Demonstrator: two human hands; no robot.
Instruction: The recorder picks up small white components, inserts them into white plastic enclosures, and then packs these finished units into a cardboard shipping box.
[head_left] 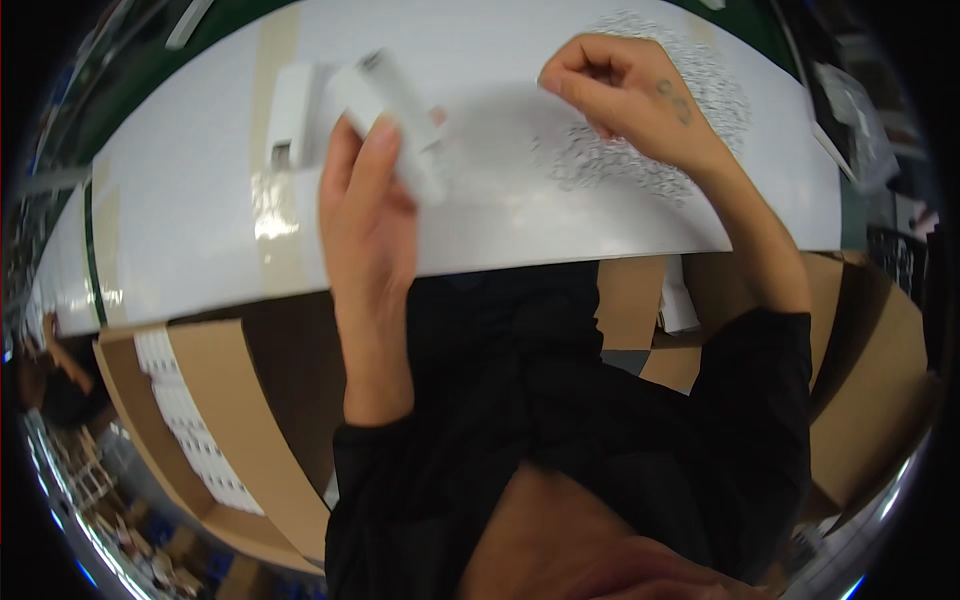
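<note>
On the white bench [180, 230] I saw the left hand [365, 215] raised above the surface, its grip clenched around a white oblong block [395, 120] that tilted up and away from the wrist. The thumb lay along the near face of the block, and the far end of the block pointed toward the upper left. Just behind it, a second white block-shaped part [290, 120] rested on the bench beside a strip of tan tape [272, 200] that ran across the surface. To the right, the right hand [630, 95] hovered over a spread pile of small grey parts [620, 165] lying on the bench; its fingertips were pinched together, but I could not tell whether they held one of the parts. The two hands were well apart. Below the bench edge stood an open cardboard box [250, 440] on my left, holding rows of white items [190, 430], and more cardboard [870, 380] lay on my right
</note>
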